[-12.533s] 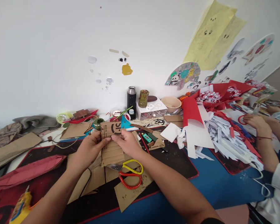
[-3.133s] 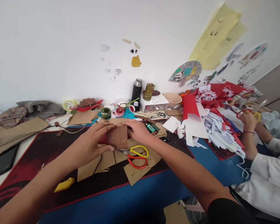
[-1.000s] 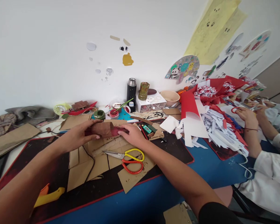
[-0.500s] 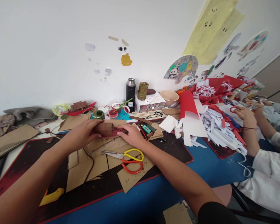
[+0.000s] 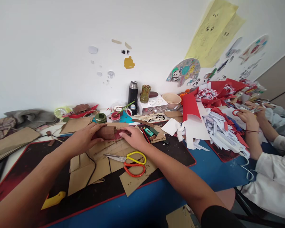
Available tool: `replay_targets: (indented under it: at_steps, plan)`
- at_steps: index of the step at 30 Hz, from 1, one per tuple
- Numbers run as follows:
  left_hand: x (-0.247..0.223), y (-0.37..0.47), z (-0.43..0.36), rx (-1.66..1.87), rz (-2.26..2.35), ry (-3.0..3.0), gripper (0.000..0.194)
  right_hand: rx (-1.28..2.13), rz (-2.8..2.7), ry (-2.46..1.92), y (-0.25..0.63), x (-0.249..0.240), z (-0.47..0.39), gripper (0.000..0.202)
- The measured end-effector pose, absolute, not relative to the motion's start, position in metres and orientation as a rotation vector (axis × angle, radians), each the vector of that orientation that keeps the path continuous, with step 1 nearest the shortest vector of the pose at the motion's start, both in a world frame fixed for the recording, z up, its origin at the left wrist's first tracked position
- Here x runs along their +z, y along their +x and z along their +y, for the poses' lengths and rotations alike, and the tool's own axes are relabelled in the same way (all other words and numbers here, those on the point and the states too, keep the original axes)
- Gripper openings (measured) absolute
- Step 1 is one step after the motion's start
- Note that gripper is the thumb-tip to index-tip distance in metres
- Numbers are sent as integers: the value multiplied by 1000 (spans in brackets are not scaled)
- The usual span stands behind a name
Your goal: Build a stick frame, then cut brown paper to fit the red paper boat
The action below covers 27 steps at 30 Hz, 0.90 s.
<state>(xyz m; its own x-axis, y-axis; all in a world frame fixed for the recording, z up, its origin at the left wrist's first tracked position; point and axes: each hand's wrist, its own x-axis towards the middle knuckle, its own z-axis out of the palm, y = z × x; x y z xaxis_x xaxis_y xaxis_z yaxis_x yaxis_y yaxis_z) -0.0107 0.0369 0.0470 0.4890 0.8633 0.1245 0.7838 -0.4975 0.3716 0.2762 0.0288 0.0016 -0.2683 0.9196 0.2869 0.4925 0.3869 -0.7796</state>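
A brown cardboard tube lies on its side over flat cardboard pieces. My left hand is closed around its left end, thumb in front and fingers over the top. Under and beside the tube is a dark red piece with a dotted edge, partly hidden. My right hand pinches the right part of this piece between thumb and fingers. Nearer to me, scissors with one yellow and one red handle rest on the cardboard, blades pointing left.
A yellow-handled tool lies at the front left, partly behind my left forearm. Paint jars, a black flask and a white box line the wall. Paper strips heap at the right, near a co-worker's hands.
My right fingers have shifted slightly on the dark red piece. The tube has moved very little, still under my left hand. The camera view has tilted a bit.
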Motion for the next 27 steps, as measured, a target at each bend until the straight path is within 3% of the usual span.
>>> replay_targets:
  at_steps: [9, 16, 21, 27]
  plan:
    - [40, -10, 35, 439, 1383, 2475, 68, 711, -1987, -1106, 256, 20, 28, 54]
    - [44, -16, 29, 526, 1368, 2314, 90, 735, -1956, -1121, 246, 16, 29, 51]
    - [43, -20, 24, 727, 1343, 2239, 73, 734, -1957, -1113, 248, 15, 28, 52]
    - [34, -20, 25, 684, 1317, 2384, 65, 782, -1955, -1176, 249, 15, 24, 56]
